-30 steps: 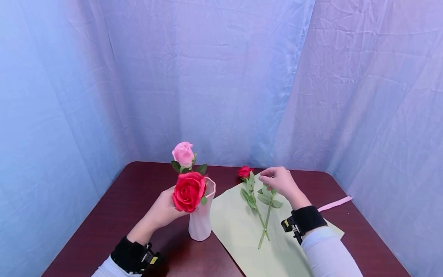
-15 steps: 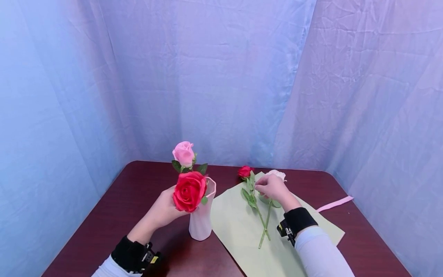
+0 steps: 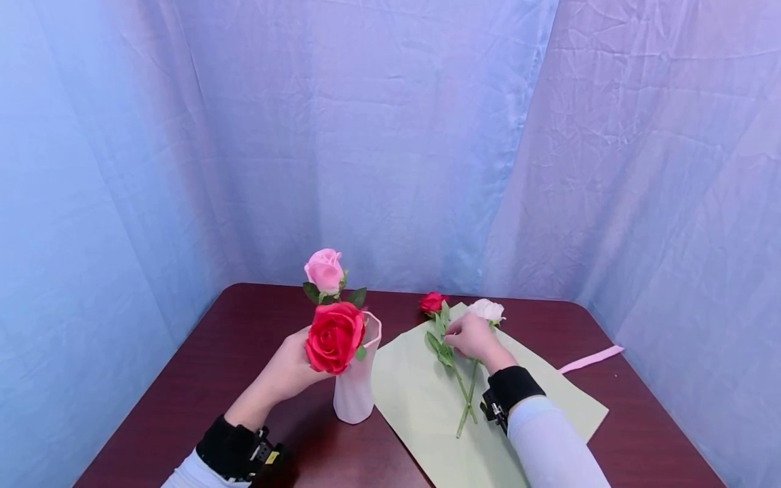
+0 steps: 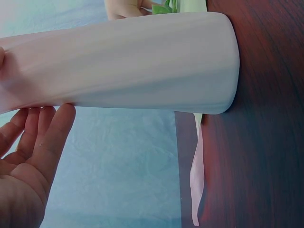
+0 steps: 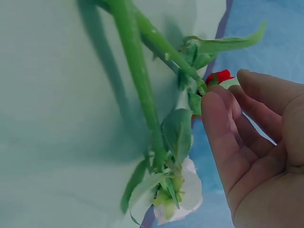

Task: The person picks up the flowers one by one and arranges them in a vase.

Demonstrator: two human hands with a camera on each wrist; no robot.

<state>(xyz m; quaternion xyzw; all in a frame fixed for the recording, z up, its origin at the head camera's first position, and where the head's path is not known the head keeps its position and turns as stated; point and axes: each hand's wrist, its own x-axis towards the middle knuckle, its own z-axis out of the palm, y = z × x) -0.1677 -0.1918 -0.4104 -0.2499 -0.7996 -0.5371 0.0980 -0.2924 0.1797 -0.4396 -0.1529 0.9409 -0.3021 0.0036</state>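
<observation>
On the left in the head view, my left hand (image 3: 291,369) grips the upper part of a white faceted vase (image 3: 354,396). In the left wrist view, its fingers (image 4: 61,126) touch one side of the vase. A large red rose (image 3: 334,337) and a pink rose (image 3: 325,270) stand in the vase. My right hand (image 3: 476,337) is at the leaves of a second red rose (image 3: 433,302), which lies beside a white rose (image 3: 486,310) with stems crossed. In the right wrist view, a gap shows between thumb and fingertips, close to the red rose's stem (image 5: 164,45).
A pale green paper sheet (image 3: 421,407) lies under the crossed stems. Past its right edge is a pink ribbon (image 3: 590,359). The dark red wooden table (image 3: 201,379) has light blue curtains (image 3: 390,149) behind and at both sides.
My right hand has moved left and slightly down, from over the white rose to the red rose's leaves, uncovering the white bloom. The left hand and vase have stayed put.
</observation>
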